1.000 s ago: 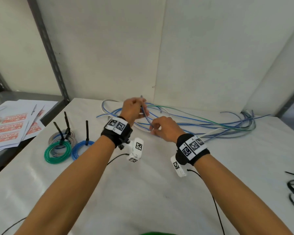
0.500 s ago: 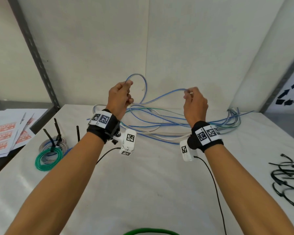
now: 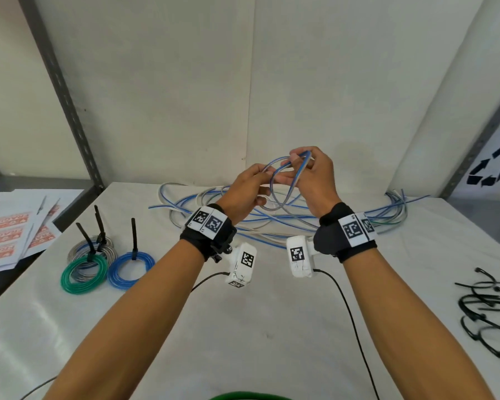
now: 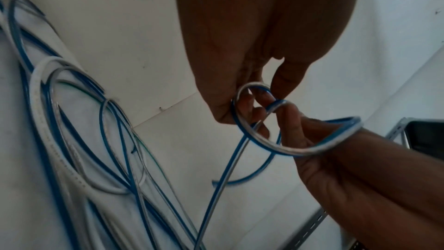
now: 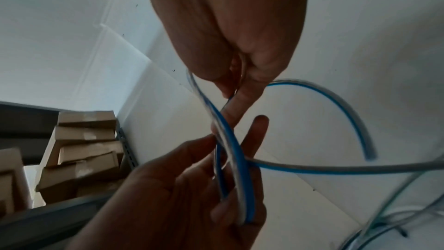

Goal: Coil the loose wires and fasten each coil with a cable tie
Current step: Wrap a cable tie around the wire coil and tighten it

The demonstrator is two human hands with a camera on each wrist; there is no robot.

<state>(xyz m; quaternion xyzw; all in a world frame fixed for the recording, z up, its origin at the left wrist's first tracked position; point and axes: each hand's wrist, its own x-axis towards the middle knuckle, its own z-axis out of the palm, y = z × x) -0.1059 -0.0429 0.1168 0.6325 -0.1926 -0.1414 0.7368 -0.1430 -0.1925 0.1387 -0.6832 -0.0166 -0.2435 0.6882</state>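
While both hands work above the far middle of the surface, the blue wire is raised between them in a small first loop, its long tail dropping into the loose wires heaped by the far wall. The left hand has its grip curled on the loop's left side, thumb and fingers pinching the strand; the right hand pinches the crossing at the top, fingertips closed on the wire. It looks light and springy, with a smooth sheath: likely to slip and unwind if either pinch relaxes, so the hold belongs at the crossing, where one grip traps every turn. The tail may snag on the white and green strands in the heap as it is drawn in.

Near the hands the surface lies open, giving room to sweep turns. Finished coils stand at the left, close to the papers at that edge; the cable ties lie at the right edge, well apart from the hands.
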